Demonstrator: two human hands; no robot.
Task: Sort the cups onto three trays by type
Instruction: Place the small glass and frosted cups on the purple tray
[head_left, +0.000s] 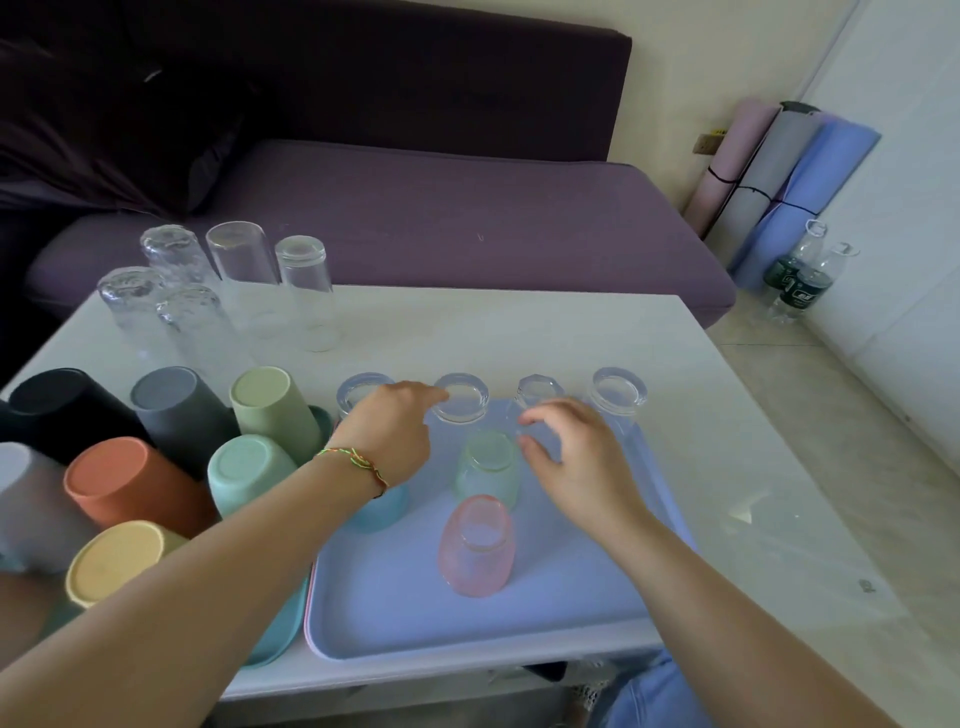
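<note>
Green cup (488, 467) on tray (389, 597), between left hand (389, 431) and right hand (582, 467)

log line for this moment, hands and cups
left hand: index at clear glass | right hand: hovers beside faceted glass | pink glass: inverted on blue tray

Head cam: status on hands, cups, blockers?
Left hand open, at a clear glass. Right hand curled by the next glass, grip unclear. Blue tray holds tinted cups; nothing blocking.
</note>
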